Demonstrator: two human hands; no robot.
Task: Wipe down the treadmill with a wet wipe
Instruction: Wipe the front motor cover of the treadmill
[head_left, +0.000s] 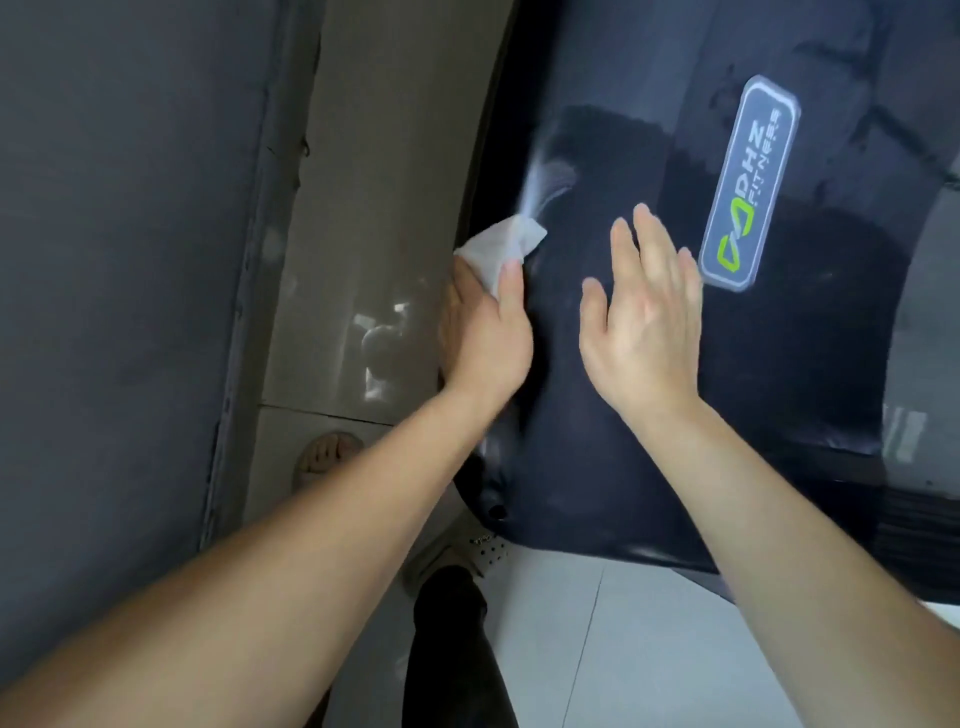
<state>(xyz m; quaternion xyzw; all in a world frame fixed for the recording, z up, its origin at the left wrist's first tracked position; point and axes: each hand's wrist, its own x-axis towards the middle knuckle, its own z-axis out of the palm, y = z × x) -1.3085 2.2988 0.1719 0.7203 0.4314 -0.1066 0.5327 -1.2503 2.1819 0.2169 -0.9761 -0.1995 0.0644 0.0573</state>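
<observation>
Left hand: the left hand (485, 332) sits at centre frame on the left edge of the treadmill cover; its fingers (510, 283) grip a white wet wipe (501, 245), most of them hidden under the hand.
Wipe: bunched, pressed on the dark cover at its left edge; a pale streak above it is blurred and hard to tell from glare.
Right hand: the right hand (647, 317) is flat, fingers straight and slightly spread, holding nothing; whether it touches the cover or hovers cannot be told.
Treadmill: the dark glossy treadmill (597, 467) fills the right of the frame, cut off at the top and right edges; a grey logo plate (750, 182) sits at upper right.
Floor: a tiled floor (613, 639) at lower centre; a shoe (467, 551) is partly hidden by the left forearm.
Left side: a grey wall (119, 234), detail soft.
</observation>
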